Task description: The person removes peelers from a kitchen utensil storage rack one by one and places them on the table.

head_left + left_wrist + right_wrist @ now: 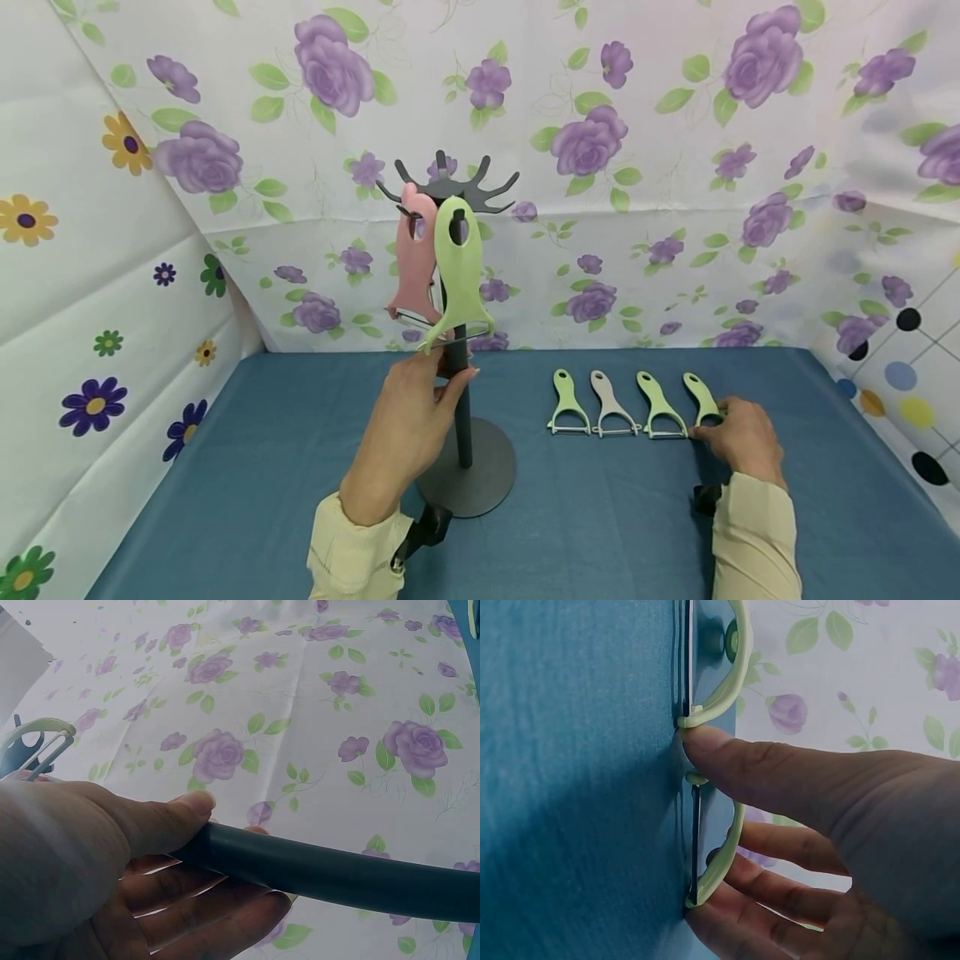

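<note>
My left hand holds the pole of a dark utensil stand, thumb on one side and fingers on the other. In the left wrist view the thumb lies along the pole. Above this hand, a pink peeler and a green peeler hang from the stand's hooks. At the right end of a row on the table, my right hand pinches a light green peeler across its blade end. In the right wrist view, thumb and fingers span that peeler's head.
Left of the held peeler lie a green peeler, a pale pinkish peeler and another green peeler on the blue tablecloth. More curved hooks fan out atop the stand. Flowered sheeting stands behind the table.
</note>
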Demonstrator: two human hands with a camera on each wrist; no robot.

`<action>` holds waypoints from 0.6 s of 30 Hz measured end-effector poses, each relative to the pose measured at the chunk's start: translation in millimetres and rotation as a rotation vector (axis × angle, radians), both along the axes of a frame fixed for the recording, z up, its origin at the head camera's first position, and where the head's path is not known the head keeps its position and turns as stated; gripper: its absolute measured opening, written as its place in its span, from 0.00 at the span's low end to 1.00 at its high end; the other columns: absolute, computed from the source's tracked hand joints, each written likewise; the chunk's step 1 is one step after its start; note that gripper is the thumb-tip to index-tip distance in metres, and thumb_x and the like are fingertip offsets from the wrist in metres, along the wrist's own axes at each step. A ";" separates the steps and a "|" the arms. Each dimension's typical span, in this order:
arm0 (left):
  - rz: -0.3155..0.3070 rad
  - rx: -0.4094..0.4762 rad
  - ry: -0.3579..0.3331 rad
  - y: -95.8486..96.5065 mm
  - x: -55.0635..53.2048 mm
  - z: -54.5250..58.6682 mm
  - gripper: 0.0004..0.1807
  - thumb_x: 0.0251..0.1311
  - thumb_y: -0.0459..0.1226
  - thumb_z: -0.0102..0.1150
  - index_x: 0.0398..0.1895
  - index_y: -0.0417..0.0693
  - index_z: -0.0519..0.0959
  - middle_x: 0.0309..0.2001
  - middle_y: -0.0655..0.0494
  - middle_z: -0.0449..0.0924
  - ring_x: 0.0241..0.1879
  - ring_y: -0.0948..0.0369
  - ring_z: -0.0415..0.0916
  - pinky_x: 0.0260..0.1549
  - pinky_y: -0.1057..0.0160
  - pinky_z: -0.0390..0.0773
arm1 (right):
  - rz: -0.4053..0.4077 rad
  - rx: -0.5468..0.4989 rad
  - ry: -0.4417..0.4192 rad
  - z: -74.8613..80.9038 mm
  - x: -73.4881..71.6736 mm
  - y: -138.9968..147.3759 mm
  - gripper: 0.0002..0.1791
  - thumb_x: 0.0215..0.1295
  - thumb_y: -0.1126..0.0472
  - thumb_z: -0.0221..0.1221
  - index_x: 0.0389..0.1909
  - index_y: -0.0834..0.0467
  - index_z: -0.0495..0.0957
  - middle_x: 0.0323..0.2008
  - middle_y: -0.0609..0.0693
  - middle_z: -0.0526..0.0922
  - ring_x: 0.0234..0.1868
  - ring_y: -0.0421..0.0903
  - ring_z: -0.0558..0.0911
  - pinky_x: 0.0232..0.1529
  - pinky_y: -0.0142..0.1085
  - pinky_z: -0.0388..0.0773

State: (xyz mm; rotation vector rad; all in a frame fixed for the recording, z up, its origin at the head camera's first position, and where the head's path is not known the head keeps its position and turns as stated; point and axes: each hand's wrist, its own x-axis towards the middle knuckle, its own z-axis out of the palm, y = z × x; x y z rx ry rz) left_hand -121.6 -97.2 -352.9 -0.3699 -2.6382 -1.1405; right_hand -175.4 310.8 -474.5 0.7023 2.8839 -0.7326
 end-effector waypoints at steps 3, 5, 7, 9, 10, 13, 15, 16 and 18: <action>0.002 0.001 -0.003 -0.1 -0.2 0.1 0.24 0.73 0.39 0.59 0.68 0.42 0.73 0.47 0.46 0.85 0.43 0.53 0.88 0.41 0.55 0.88 | -0.001 -0.005 -0.002 0.3 0.3 -0.1 0.39 0.63 0.59 0.70 0.68 0.74 0.65 0.64 0.76 0.68 0.57 0.71 0.73 0.51 0.66 0.73; -0.001 0.010 -0.007 -0.2 -0.3 0.2 0.23 0.73 0.39 0.60 0.67 0.42 0.74 0.47 0.46 0.85 0.44 0.53 0.88 0.41 0.55 0.88 | 0.002 -0.005 -0.005 0.4 0.3 -0.1 0.39 0.63 0.59 0.70 0.68 0.74 0.65 0.64 0.76 0.68 0.57 0.71 0.73 0.51 0.66 0.74; -0.008 0.028 -0.013 -0.6 -0.3 0.4 0.22 0.72 0.39 0.60 0.66 0.42 0.75 0.48 0.47 0.84 0.45 0.54 0.87 0.42 0.55 0.88 | 0.007 -0.005 -0.007 0.6 0.3 0.1 0.40 0.63 0.58 0.71 0.68 0.74 0.65 0.64 0.77 0.68 0.57 0.71 0.73 0.51 0.66 0.74; -0.022 0.047 -0.022 -1.2 -0.4 0.6 0.21 0.73 0.39 0.60 0.65 0.42 0.75 0.49 0.47 0.84 0.48 0.55 0.86 0.44 0.55 0.88 | 0.010 -0.007 -0.009 0.5 0.1 0.7 0.40 0.62 0.58 0.71 0.68 0.75 0.66 0.64 0.77 0.68 0.57 0.71 0.74 0.51 0.65 0.75; -0.029 0.058 -0.026 -1.6 -0.4 0.8 0.21 0.73 0.39 0.59 0.65 0.42 0.75 0.49 0.48 0.84 0.49 0.55 0.86 0.44 0.55 0.88 | 0.010 -0.010 -0.011 0.7 0.1 0.8 0.39 0.62 0.59 0.71 0.67 0.75 0.66 0.64 0.77 0.68 0.57 0.71 0.74 0.51 0.65 0.75; -0.057 0.085 -0.046 -2.9 -0.4 0.8 0.18 0.73 0.37 0.58 0.62 0.43 0.77 0.51 0.48 0.84 0.52 0.55 0.85 0.48 0.54 0.87 | 0.007 -0.021 -0.014 1.2 0.3 1.2 0.38 0.63 0.60 0.70 0.67 0.75 0.66 0.64 0.77 0.68 0.57 0.71 0.74 0.50 0.64 0.75; -0.077 0.108 -0.064 -3.9 -0.4 0.6 0.16 0.74 0.36 0.57 0.61 0.44 0.78 0.52 0.49 0.84 0.56 0.55 0.83 0.51 0.53 0.86 | 0.009 -0.029 -0.016 1.2 0.5 1.8 0.38 0.63 0.61 0.70 0.67 0.76 0.66 0.63 0.77 0.69 0.57 0.71 0.74 0.50 0.64 0.76; -0.087 0.121 -0.072 -4.3 -0.2 0.6 0.15 0.74 0.35 0.56 0.61 0.44 0.78 0.53 0.50 0.84 0.57 0.55 0.83 0.52 0.53 0.86 | 0.011 -0.032 -0.016 0.9 0.7 2.3 0.38 0.63 0.61 0.70 0.67 0.76 0.66 0.63 0.77 0.69 0.56 0.72 0.74 0.50 0.64 0.76; -0.100 0.144 -0.080 -5.2 0.1 0.2 0.16 0.74 0.34 0.55 0.61 0.45 0.77 0.53 0.51 0.84 0.59 0.55 0.82 0.55 0.52 0.84 | 0.014 -0.034 -0.017 0.2 0.7 3.2 0.38 0.62 0.60 0.70 0.67 0.76 0.66 0.63 0.77 0.69 0.56 0.72 0.74 0.50 0.64 0.76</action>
